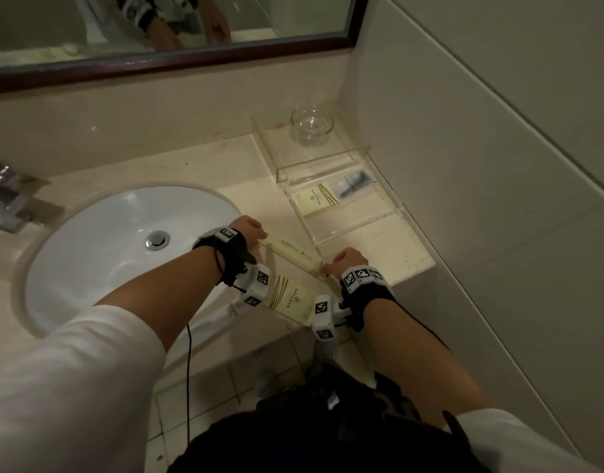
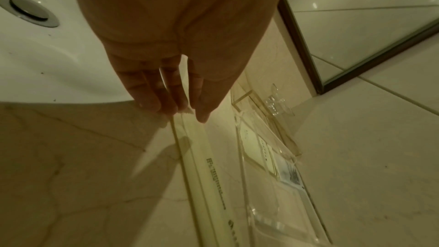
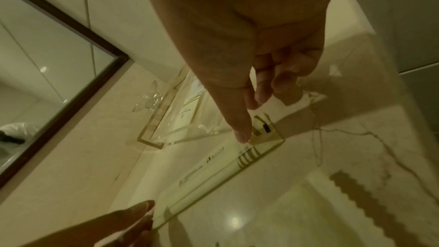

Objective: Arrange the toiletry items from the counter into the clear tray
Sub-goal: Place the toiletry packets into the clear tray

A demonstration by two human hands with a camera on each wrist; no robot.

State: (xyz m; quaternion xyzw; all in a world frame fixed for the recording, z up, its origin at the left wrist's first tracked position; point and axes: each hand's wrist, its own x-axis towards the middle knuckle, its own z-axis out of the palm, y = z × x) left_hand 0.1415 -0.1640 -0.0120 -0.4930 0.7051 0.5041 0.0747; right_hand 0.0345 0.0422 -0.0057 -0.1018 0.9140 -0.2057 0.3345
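Observation:
A long pale yellow packet (image 1: 290,252) is stretched between my two hands, low over the counter just in front of the clear tray (image 1: 362,227). My left hand (image 1: 251,230) pinches its far-left end between fingertips (image 2: 166,104) and thumb. My right hand (image 1: 348,259) pinches the striped near end (image 3: 247,155). The tray holds a flat yellow packet (image 1: 314,199) and a dark comb packet (image 1: 353,184). A second yellow packet (image 1: 290,297) lies on the counter near its front edge, between my wrists.
A white sink (image 1: 99,240) with a metal drain sits left of the hands, with the tap (image 1: 10,203) at far left. A small glass bowl (image 1: 312,126) stands in the tray's rear section. Tiled walls close the right side and a framed mirror (image 1: 177,59) hangs behind.

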